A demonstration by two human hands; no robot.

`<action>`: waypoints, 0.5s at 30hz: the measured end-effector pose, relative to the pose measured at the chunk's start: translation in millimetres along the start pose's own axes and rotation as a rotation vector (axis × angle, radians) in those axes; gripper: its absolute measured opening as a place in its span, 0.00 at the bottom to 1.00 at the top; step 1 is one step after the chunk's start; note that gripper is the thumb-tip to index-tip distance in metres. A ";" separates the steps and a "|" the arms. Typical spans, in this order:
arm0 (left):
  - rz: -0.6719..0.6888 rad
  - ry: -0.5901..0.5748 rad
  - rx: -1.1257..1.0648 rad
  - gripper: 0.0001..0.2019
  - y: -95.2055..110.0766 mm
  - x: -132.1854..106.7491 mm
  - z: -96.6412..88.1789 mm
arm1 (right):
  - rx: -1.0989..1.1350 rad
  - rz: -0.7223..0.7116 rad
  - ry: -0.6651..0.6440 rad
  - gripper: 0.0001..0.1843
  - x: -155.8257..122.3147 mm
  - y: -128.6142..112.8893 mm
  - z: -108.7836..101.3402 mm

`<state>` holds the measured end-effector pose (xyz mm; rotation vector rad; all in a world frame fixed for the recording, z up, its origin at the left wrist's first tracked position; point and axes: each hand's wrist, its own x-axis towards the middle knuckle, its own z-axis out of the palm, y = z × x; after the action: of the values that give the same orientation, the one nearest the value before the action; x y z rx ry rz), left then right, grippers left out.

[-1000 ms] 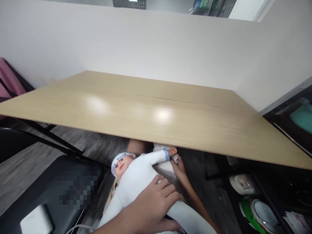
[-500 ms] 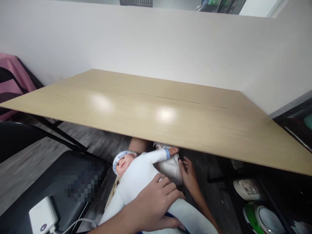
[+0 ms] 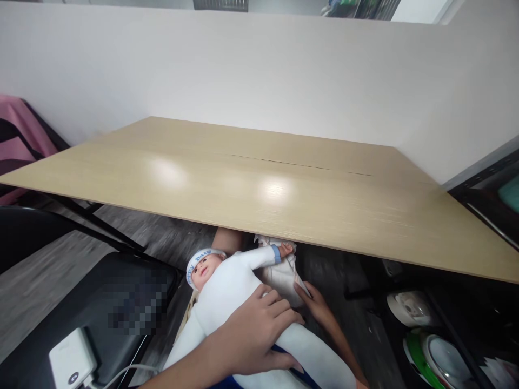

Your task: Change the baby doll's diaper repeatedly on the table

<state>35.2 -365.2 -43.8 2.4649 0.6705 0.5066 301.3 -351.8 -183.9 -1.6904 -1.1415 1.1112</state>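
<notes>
A baby doll [image 3: 227, 286] in a white suit lies across my lap, its head to the left in a white cap with blue lettering. Over the doll's waist and upper leg sits my left hand [image 3: 263, 329], its fingers curled round the body and holding it. My right hand [image 3: 312, 297], on the doll's far right side, has thumb and fingers closed on the edge of a crumpled off-white cloth [image 3: 284, 278]. That cloth lies beneath the doll's raised arm, partly hidden by the doll and the table edge. A bare knee [image 3: 227, 240] shows behind the doll's head.
A light wooden table [image 3: 243, 178] spans the view just ahead, its front edge above my knees. On the left, a black chair [image 3: 109, 302] bears a white power bank [image 3: 73, 356] with a cable. Containers, one with a green rim [image 3: 419, 356], stand on a low rack at right.
My right hand has moved slightly down, and its fingers have closed on the cloth's edge, pulling it outward. My left hand stays on the doll. The view has shifted a little.
</notes>
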 end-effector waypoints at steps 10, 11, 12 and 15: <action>0.015 0.009 0.018 0.28 -2.8 -3.0 4.2 | -0.323 -0.435 0.443 0.26 -29.6 -26.8 -4.9; 0.020 0.010 0.017 0.27 -2.9 -3.8 4.4 | -0.373 -0.540 0.429 0.21 -31.0 -41.8 -2.8; 0.029 0.014 0.014 0.27 -2.9 -4.6 4.5 | -0.415 -0.629 0.397 0.17 -31.4 -57.7 0.5; 0.069 0.044 0.002 0.27 -1.9 -8.3 3.9 | -0.526 -0.808 0.191 0.19 -25.1 -103.7 16.9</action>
<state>29.6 -369.9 -49.7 2.4926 0.6051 0.5890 253.9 -344.7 -87.0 -1.4072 -1.8542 0.1459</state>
